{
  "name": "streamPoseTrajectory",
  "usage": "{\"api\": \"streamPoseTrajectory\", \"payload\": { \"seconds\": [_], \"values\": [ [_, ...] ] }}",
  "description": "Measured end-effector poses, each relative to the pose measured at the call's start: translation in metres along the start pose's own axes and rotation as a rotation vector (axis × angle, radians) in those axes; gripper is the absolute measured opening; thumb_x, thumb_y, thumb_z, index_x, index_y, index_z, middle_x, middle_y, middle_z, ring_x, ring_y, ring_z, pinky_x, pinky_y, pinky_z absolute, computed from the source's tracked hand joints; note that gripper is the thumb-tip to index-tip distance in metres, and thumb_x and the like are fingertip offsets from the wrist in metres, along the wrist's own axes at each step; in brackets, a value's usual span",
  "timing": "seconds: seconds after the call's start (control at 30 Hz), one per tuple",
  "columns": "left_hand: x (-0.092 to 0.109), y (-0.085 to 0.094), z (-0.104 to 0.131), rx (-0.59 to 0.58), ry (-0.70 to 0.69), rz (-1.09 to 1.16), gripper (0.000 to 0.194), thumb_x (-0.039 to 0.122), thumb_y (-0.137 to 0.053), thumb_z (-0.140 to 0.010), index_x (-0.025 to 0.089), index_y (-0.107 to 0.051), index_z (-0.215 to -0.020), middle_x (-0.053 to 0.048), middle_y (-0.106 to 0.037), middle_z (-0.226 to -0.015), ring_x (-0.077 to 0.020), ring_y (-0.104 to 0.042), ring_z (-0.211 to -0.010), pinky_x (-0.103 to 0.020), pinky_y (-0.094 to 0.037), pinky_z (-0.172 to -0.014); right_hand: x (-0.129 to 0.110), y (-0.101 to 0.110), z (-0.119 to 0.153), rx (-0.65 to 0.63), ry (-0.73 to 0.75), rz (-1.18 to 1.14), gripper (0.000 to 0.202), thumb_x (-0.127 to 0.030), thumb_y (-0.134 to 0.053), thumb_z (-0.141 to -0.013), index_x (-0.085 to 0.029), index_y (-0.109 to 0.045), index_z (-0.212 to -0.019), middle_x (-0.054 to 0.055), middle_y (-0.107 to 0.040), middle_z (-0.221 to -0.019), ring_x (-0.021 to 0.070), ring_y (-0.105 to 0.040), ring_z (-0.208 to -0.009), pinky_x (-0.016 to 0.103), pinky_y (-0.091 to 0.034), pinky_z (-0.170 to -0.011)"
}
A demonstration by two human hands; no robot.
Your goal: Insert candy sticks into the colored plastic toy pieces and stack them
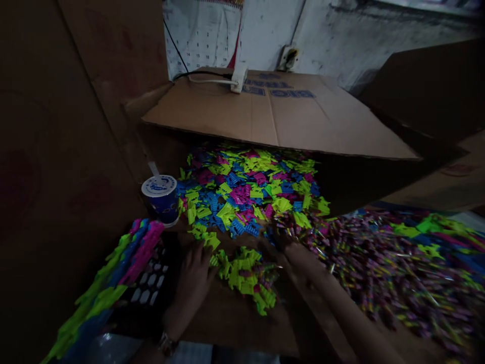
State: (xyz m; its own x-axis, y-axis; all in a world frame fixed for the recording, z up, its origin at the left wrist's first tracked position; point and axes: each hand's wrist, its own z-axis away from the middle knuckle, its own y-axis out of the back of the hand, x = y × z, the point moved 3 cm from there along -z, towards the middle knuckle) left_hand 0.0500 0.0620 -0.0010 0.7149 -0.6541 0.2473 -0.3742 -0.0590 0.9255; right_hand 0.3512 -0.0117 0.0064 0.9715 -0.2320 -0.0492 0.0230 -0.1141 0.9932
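My left hand (pixel 196 265) lies palm down on the table, fingers stretched and thumb apart. Its fingertips are at some yellow-green plastic pieces (pixel 204 236). Near its thumb is a small loose heap of yellow-green pieces (pixel 244 270), with a few shiny wrapped bits among them. My right hand (pixel 284 245) reaches to the edge of the small shiny wrapped sticks (pixel 364 263); its fingers are dark and blurred. Behind both hands spreads a big pile of flat yellow-green, blue and pink plastic pieces (pixel 242 194), partly under a cardboard flap.
Left of my left hand stands a dark slotted basket (pixel 147 283) with rows of coloured plastic pieces (pixel 117 268) along it. A blue lidded cup (pixel 161 199) stands behind. A cardboard flap (pixel 280 116) overhangs the pile, with a white power strip (pixel 238 81) on it.
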Motion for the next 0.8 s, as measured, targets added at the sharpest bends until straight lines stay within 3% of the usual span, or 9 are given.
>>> {"api": "streamPoseTrajectory", "payload": {
  "seconds": [0.1,0.17,0.3,0.43,0.6,0.7,0.8],
  "values": [
    [0.0,-0.002,-0.005,0.009,-0.002,-0.018,0.038,0.027,-0.053,-0.084,0.021,-0.056,-0.122,-0.014,-0.044,-0.137,-0.0352,-0.037,-0.125,-0.049,-0.042,-0.095,0.006,0.003,-0.006,-0.12,0.033,-0.089,0.024,0.001,-0.051,-0.06,-0.016,-0.067,-0.066,0.013,-0.069,-0.069,0.0238,-0.065,-0.073,0.03,-0.048,-0.072],
    [-0.004,-0.003,-0.009,0.017,0.007,-0.044,0.039,0.022,-0.049,-0.086,0.025,-0.054,-0.124,-0.013,-0.042,-0.138,-0.0354,-0.034,-0.128,-0.05,-0.042,-0.095,0.008,0.009,-0.01,-0.145,0.037,-0.152,0.022,0.001,-0.052,-0.061,-0.016,-0.066,-0.062,0.014,-0.069,-0.069,0.0247,-0.065,-0.073,0.031,-0.048,-0.074],
    [-0.008,-0.003,-0.015,0.003,0.023,-0.049,0.039,0.022,-0.05,-0.086,0.028,-0.055,-0.124,-0.014,-0.039,-0.141,-0.038,-0.029,-0.131,-0.053,-0.04,-0.095,0.002,0.02,-0.006,-0.091,0.026,-0.308,0.027,-0.007,-0.049,-0.072,-0.016,-0.068,-0.09,0.012,-0.071,-0.096,0.0229,-0.065,-0.088,0.03,-0.047,-0.079],
    [-0.006,-0.007,-0.021,-0.11,0.012,0.027,0.045,0.024,-0.055,-0.082,0.031,-0.053,-0.126,-0.014,-0.032,-0.146,-0.0419,-0.022,-0.134,-0.059,-0.037,-0.094,-0.008,0.019,0.015,-0.043,-0.066,-0.425,0.024,-0.017,-0.048,-0.076,-0.015,-0.067,-0.09,0.005,-0.072,-0.08,0.0197,-0.065,-0.071,0.026,-0.05,-0.061],
    [-0.001,-0.012,-0.033,-0.232,0.026,0.098,0.049,0.014,-0.053,-0.078,0.027,-0.054,-0.125,-0.013,-0.028,-0.149,-0.0431,-0.017,-0.136,-0.065,-0.037,-0.091,-0.017,0.006,0.032,0.079,-0.228,-0.408,0.025,-0.026,-0.049,-0.079,-0.013,-0.066,-0.092,0.007,-0.07,-0.082,0.0191,-0.064,-0.071,0.026,-0.048,-0.062],
    [0.002,-0.01,-0.039,-0.143,-0.05,0.127,0.05,0.006,-0.054,-0.07,0.022,-0.059,-0.118,-0.012,-0.034,-0.146,-0.0401,-0.02,-0.136,-0.06,-0.035,-0.097,-0.019,-0.003,0.034,0.161,-0.3,-0.342,0.025,-0.031,-0.048,-0.082,-0.014,-0.067,-0.085,0.009,-0.067,-0.08,0.0212,-0.062,-0.074,0.029,-0.047,-0.065],
    [0.002,-0.007,-0.039,-0.044,-0.123,0.242,0.039,0.006,-0.05,-0.07,0.02,-0.062,-0.105,-0.01,-0.047,-0.136,-0.0311,-0.039,-0.128,-0.048,-0.037,-0.102,-0.018,-0.008,0.033,0.249,-0.311,-0.282,0.028,-0.035,-0.046,-0.085,-0.017,-0.067,-0.09,0.012,-0.063,-0.094,0.0251,-0.057,-0.091,0.035,-0.045,-0.078]
  ]
}}
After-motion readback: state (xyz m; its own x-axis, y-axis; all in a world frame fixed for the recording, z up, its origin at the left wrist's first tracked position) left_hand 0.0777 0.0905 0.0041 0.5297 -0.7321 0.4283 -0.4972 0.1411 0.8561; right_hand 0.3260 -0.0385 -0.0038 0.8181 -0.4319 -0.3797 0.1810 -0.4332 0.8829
